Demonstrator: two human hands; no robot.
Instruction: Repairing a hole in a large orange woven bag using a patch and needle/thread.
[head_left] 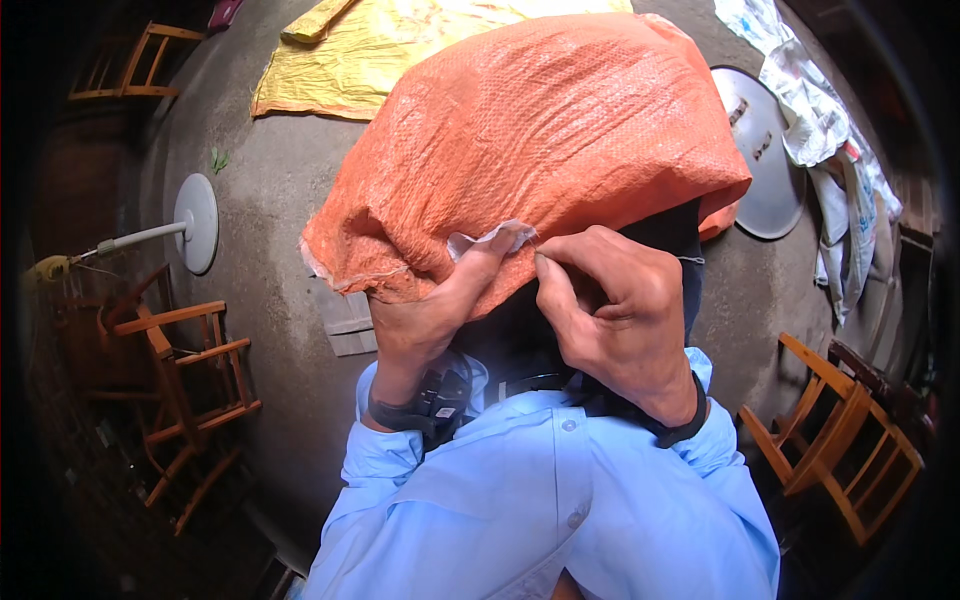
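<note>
A large orange woven sack (560, 110) lies draped over my lap, its lower edge bunched toward me. My left hand (440, 295) grips that edge, with the thumb pressing a small white scrap (480, 240) flat on the sack and the other fingers hidden beneath. Just to the right, my right hand (620, 305) is closed in a pinch right by the scrap. Whatever sits between its thumb and forefinger is too small to make out.
A yellow woven sack (320, 80) is spread on the concrete floor beyond. At the right lie a round grey metal lid (765, 180) and white sacks (840, 210). Wooden chairs (190, 370) stand at left and right, and a white round-based stand (198, 225) is at left.
</note>
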